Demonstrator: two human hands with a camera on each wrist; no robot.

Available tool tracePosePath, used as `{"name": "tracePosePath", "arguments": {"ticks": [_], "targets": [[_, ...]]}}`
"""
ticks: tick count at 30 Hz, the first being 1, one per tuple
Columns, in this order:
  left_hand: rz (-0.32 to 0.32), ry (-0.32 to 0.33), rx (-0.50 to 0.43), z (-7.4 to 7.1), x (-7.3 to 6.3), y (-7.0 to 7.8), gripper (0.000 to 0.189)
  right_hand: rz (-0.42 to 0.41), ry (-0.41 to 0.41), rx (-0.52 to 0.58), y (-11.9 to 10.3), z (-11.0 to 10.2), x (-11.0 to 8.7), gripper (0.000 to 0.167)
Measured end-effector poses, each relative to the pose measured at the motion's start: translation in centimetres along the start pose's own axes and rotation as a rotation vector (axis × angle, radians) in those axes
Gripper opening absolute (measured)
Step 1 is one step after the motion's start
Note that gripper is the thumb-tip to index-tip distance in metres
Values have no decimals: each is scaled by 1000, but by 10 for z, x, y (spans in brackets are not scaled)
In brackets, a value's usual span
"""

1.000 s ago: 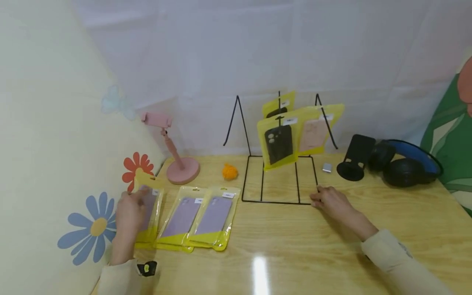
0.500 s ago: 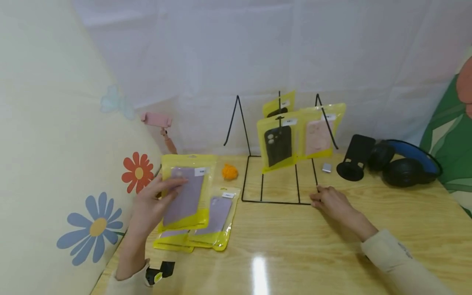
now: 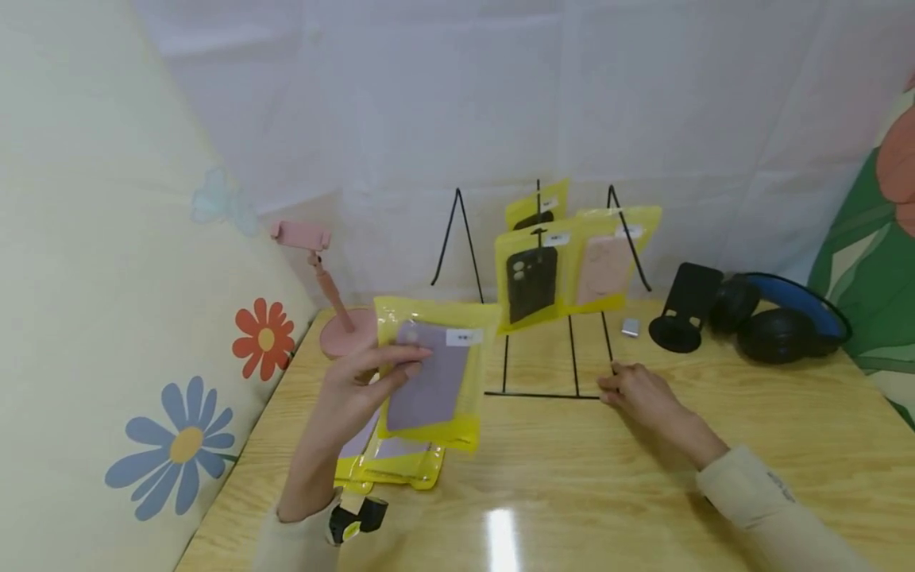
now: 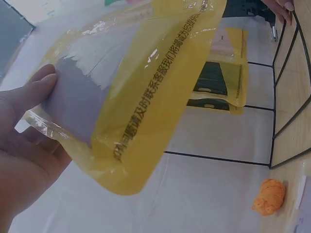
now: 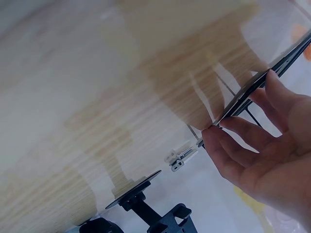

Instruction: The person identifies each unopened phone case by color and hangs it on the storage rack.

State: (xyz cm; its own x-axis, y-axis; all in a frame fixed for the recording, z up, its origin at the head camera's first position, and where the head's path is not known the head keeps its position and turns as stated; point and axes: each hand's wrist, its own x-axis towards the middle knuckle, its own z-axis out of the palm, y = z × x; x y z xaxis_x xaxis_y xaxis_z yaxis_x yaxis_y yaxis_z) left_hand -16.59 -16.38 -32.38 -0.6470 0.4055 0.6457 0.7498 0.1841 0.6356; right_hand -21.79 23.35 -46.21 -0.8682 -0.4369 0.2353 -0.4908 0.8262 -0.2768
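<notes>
Overall, the largest item is the wood-grain table (image 3: 586, 492); on it sits the black wire rack (image 3: 532, 395), base flat, back toward the hanging cloth. My right hand (image 3: 646, 401) pinches the rack's base at its near right corner, thumb against fingers.

Packets hang on the rack's arms, among them a black-insert packet (image 3: 532, 282) and a pink-insert packet (image 3: 604, 270). The purple-insert packet (image 3: 436, 381) is up off the table, left of the hanging ones and hiding part of the other purple packets (image 3: 403, 469) lying on the wood. My left hand (image 3: 346, 405) pinches it by its left side.

Handling estimate: light; insert likely semi-stiff, film thin, glossy and probably slippery (the yellow end bends in the left wrist view, so I would not trust a hold on film alone). Best hold seems to be over the insert's edge, top strip left free. Creasing looks the main hazard.

Smallest: the white label (image 3: 465, 338), upper right, uncovered by my fingers.
</notes>
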Motion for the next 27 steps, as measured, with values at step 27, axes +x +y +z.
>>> {"name": "tracePosePath", "arguments": {"ticks": [27], "targets": [[-345,127,-102,11,18,-44,25,-18,20,-7,0,-1,0,24]]}}
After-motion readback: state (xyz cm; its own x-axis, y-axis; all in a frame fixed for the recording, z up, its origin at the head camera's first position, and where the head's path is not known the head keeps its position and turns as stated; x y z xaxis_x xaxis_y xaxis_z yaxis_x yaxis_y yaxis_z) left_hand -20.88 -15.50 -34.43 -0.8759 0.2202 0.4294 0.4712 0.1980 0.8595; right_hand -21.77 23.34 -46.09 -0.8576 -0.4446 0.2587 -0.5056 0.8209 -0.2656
